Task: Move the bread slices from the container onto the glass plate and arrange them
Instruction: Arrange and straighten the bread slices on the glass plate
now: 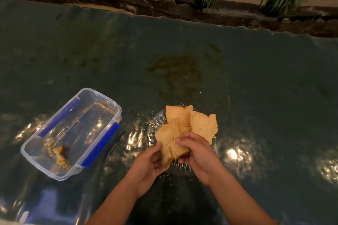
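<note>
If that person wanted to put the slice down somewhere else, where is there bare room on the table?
Bare cloth lies between the container and the plate, to the right of the plate, and across the whole stretch behind both. The plate is crowded: two slices cover its far side, and both hands hold a third slice over it.
</note>
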The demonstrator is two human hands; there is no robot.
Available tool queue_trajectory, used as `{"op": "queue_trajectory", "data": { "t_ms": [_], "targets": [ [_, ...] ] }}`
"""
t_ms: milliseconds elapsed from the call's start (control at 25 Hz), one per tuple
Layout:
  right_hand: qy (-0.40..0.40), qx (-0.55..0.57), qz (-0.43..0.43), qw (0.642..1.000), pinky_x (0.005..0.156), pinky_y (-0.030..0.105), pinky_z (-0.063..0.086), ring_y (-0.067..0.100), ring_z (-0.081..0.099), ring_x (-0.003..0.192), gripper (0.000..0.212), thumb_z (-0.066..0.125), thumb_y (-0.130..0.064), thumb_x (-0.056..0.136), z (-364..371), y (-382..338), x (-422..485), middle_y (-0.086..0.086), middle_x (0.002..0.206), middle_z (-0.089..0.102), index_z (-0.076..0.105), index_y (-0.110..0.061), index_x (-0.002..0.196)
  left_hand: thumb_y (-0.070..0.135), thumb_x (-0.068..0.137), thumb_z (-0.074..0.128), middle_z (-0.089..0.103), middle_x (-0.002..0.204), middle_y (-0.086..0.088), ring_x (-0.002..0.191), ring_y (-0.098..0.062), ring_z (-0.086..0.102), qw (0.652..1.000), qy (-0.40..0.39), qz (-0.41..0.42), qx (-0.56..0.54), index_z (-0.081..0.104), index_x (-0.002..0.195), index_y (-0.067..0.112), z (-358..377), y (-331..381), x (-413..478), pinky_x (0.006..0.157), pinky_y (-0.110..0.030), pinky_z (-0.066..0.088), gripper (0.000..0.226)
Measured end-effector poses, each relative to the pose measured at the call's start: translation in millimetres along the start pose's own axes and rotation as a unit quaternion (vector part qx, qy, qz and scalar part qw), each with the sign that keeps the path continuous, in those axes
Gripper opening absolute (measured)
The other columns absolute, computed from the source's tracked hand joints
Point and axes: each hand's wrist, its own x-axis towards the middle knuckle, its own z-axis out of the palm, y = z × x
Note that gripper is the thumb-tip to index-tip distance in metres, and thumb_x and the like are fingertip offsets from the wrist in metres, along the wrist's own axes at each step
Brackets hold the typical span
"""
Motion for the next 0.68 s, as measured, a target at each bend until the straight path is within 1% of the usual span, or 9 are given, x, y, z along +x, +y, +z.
{"op": "queue_trajectory", "data": {
  "t_ms": [80, 160, 240, 280, 360, 400, 480, 600, 680],
  "targets": [
    [0.001, 0.004, -0.010, 1.000, 0.050, 0.027, 0.051, 0.017, 0.068, 0.072, 0.010, 0.074, -0.014, 0.078, 1, -5, 6, 0.002, 0.078, 0.071, 0.064, -0.014, 0.080, 0.034, 0.085, 0.066, 0.073, 0.114, -0.014, 0.106, -0.030, 0.066, 0.999, -0.012, -0.005, -0.033, 0.065, 0.118, 0.013, -1, 6, 3, 0.087, -0.044, 0.051, 0.039],
    [0.024, -0.023, -0.020, 0.999, 0.053, 0.030, 0.053, 0.020, 0.068, 0.075, 0.010, 0.073, -0.015, 0.078, 1, -9, 13, 0.005, 0.081, 0.069, 0.063, -0.016, 0.078, 0.026, 0.082, 0.069, 0.071, 0.118, -0.012, 0.109, -0.030, 0.066, 0.999, 0.011, 0.022, -0.027, 0.064, 0.120, 0.014, -2, 17, 9, 0.083, -0.043, 0.054, 0.040],
    [0.072, -0.112, -0.041, 0.990, 0.055, 0.033, 0.054, 0.021, 0.067, 0.076, 0.010, 0.072, -0.016, 0.079, 1, -11, 21, 0.008, 0.084, 0.068, 0.062, -0.015, 0.078, 0.014, 0.082, 0.069, 0.070, 0.118, -0.009, 0.106, -0.027, 0.067, 0.997, 0.047, 0.057, -0.005, 0.064, 0.121, 0.018, 1, 31, 16, 0.076, -0.038, 0.056, 0.039],
    [0.101, -0.174, -0.059, 0.978, 0.057, 0.036, 0.055, 0.021, 0.067, 0.076, 0.011, 0.071, -0.017, 0.080, 0, -11, 26, 0.009, 0.084, 0.069, 0.061, -0.014, 0.080, 0.009, 0.083, 0.068, 0.070, 0.117, -0.008, 0.105, -0.026, 0.068, 0.996, 0.060, 0.071, 0.006, 0.064, 0.121, 0.019, 3, 36, 19, 0.074, -0.037, 0.057, 0.040],
    [0.139, -0.274, -0.092, 0.947, 0.069, 0.045, 0.057, 0.025, 0.067, 0.079, 0.011, 0.070, -0.019, 0.080, 0, -8, 34, 0.008, 0.085, 0.069, 0.060, -0.015, 0.083, 0.003, 0.085, 0.067, 0.072, 0.113, -0.006, 0.100, -0.023, 0.071, 0.991, 0.079, 0.102, 0.042, 0.062, 0.123, 0.021, 5, 46, 26, 0.073, -0.034, 0.058, 0.043],
    [0.144, -0.293, -0.098, 0.940, 0.073, 0.048, 0.057, 0.026, 0.066, 0.081, 0.010, 0.070, -0.020, 0.081, 1, -6, 37, 0.006, 0.084, 0.069, 0.060, -0.017, 0.083, 0.002, 0.085, 0.067, 0.072, 0.111, -0.005, 0.098, -0.021, 0.072, 0.987, 0.086, 0.118, 0.060, 0.061, 0.124, 0.022, 5, 49, 30, 0.073, -0.033, 0.059, 0.045],
    [0.145, -0.294, -0.097, 0.940, 0.076, 0.052, 0.057, 0.024, 0.067, 0.081, 0.009, 0.069, -0.021, 0.081, 2, -3, 43, 0.002, 0.083, 0.069, 0.060, -0.020, 0.083, 0.001, 0.085, 0.067, 0.073, 0.110, -0.004, 0.097, -0.018, 0.072, 0.982, 0.096, 0.143, 0.079, 0.060, 0.127, 0.020, 5, 54, 36, 0.073, -0.032, 0.060, 0.046],
    [0.153, -0.339, -0.093, 0.924, 0.078, 0.050, 0.057, 0.020, 0.068, 0.084, 0.009, 0.067, -0.024, 0.083, 2, 2, 53, -0.002, 0.089, 0.071, 0.064, -0.021, 0.092, 0.000, 0.086, 0.067, 0.076, 0.098, 0.003, 0.088, -0.012, 0.074, 0.976, 0.117, 0.154, 0.094, 0.060, 0.126, 0.019, 3, 51, 43, 0.065, -0.028, 0.059, 0.045],
    [0.165, -0.402, -0.091, 0.896, 0.082, 0.040, 0.056, 0.017, 0.067, 0.091, 0.020, 0.065, -0.027, 0.085, 1, 5, 58, -0.003, 0.100, 0.072, 0.066, -0.021, 0.104, 0.000, 0.086, 0.068, 0.077, 0.088, 0.007, 0.079, -0.008, 0.074, 0.971, 0.141, 0.151, 0.123, 0.059, 0.126, 0.019, 0, 44, 46, 0.060, -0.025, 0.056, 0.046]
  ]
}}
